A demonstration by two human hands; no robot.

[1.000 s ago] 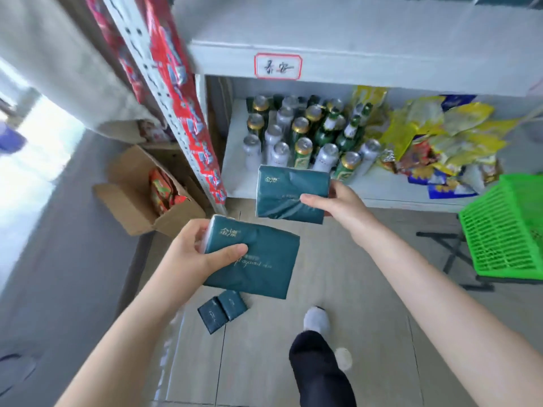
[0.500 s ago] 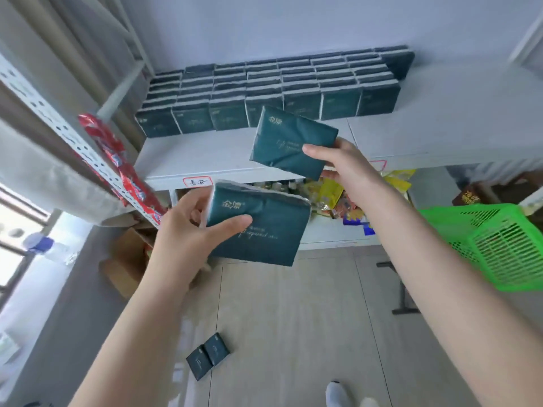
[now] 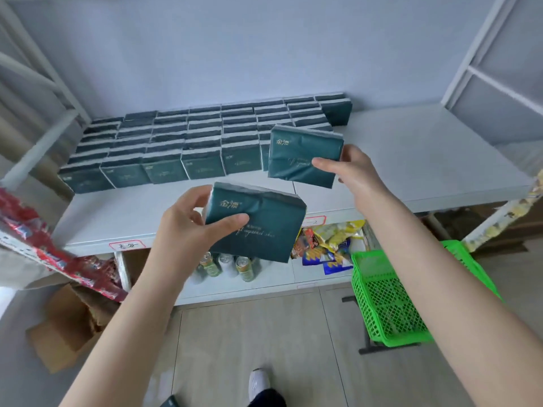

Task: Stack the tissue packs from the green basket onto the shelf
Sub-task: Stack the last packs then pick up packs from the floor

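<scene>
Nearest me, a dropped pack [image 3: 169,402] pokes in at the bottom edge of the frame beside my shoe [image 3: 258,383]. A second ago two were in plain view on the floor, so those still need rescuing. The green basket [image 3: 388,301] sits lower right, half behind my arm, and I can't tell what's left in it.

My left hand [image 3: 188,227] pinches the first tissue pack [image 3: 258,227] mid-frame, thumb across the front, fingers curled behind its left end. A moment back it hung down by the cans [image 3: 226,264]; now it's up at the shelf's front edge.

My right hand [image 3: 355,168] grips the second tissue pack [image 3: 304,157] the same way by its right end. That one has come up over the top shelf [image 3: 411,160], just in front of the right end of the stacked rows [image 3: 191,142]. I reckon it goes down next.
</scene>
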